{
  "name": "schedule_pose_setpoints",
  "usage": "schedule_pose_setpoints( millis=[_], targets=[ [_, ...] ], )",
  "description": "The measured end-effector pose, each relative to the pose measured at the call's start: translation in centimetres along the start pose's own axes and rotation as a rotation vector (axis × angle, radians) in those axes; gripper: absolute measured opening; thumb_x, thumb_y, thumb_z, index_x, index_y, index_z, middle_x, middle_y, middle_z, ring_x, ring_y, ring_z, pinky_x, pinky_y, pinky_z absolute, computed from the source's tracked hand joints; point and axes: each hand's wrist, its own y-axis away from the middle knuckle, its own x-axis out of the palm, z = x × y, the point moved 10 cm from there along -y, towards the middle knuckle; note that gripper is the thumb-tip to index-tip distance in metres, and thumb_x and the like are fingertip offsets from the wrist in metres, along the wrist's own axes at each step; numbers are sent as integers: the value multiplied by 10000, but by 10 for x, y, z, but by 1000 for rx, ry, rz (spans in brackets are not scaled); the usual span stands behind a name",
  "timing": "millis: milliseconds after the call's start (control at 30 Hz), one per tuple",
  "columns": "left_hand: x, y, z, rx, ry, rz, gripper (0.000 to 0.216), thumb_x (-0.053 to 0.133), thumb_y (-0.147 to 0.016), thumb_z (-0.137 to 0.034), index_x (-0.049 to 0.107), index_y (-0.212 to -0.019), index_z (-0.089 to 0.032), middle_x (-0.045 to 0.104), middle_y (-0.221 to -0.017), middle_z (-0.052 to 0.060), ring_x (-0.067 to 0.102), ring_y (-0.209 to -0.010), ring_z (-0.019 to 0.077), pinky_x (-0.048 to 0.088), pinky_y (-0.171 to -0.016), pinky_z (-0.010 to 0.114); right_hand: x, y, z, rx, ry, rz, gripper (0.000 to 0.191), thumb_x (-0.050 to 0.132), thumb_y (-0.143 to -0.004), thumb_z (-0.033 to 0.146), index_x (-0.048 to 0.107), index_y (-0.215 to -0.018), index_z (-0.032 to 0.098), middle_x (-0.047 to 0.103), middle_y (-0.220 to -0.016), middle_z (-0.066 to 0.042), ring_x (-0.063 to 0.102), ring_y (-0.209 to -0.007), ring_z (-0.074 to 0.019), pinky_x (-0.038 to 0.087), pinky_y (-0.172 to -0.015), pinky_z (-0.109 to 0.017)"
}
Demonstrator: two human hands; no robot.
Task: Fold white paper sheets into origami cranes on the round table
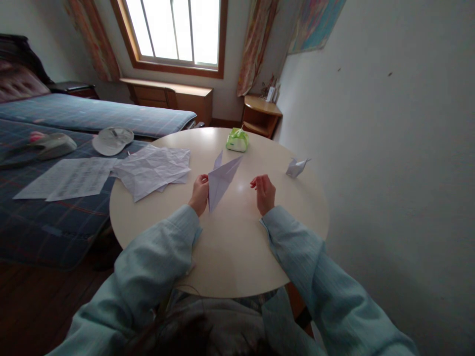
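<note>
Both sleeves (148, 254) are pale teal (faintly streaked), creased at eight and four o'clock, with loose cuffs (188, 217).

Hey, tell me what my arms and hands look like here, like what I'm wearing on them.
Your left sleeve and right sleeve are long, loose and pale blue-green, with faint fine lines and creases. They reach the wrists. Your left hand and right hand are ungloved.
</note>
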Motion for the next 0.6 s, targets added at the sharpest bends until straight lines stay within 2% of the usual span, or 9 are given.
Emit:
schedule_pose_setpoints(
  millis=[133,300,367,600],
  targets=[
    [12,4,21,-107,-33,107,236,589,-561,-146,451,-751,-166,559,-608,-43,523,-500,79,375,-486,180,21,4,4,-26,77,201,329,399,-813,419,431,-577,191,479,-508,23,453,-494,-93,370,-523,-228],
    [50,29,34,-185,-149,489,205,610,-559,-160,473,-712,-163,562,-591,-45,494,-488,63,334,-459,155,46,12,4,-49,64,412,187,491,-754,351,494,-675,181,514,-552,22,446,-490,-84,359,-485,-209],
    [54,34,32,-173,-182,523,183,606,-570,-167,474,-696,-158,557,-580,-47,479,-492,55,319,-459,147,51,15,1,-38,63,459,169,517,-734,338,498,-687,177,525,-565,18,449,-495,-84,358,-480,-206],
    [55,32,33,-175,-215,523,184,610,-610,-235,482,-719,-161,547,-605,-35,482,-528,71,327,-477,165,60,22,3,-22,39,560,240,525,-735,397,489,-658,173,495,-546,29,403,-478,-74,333,-464,-203]
  ],
)
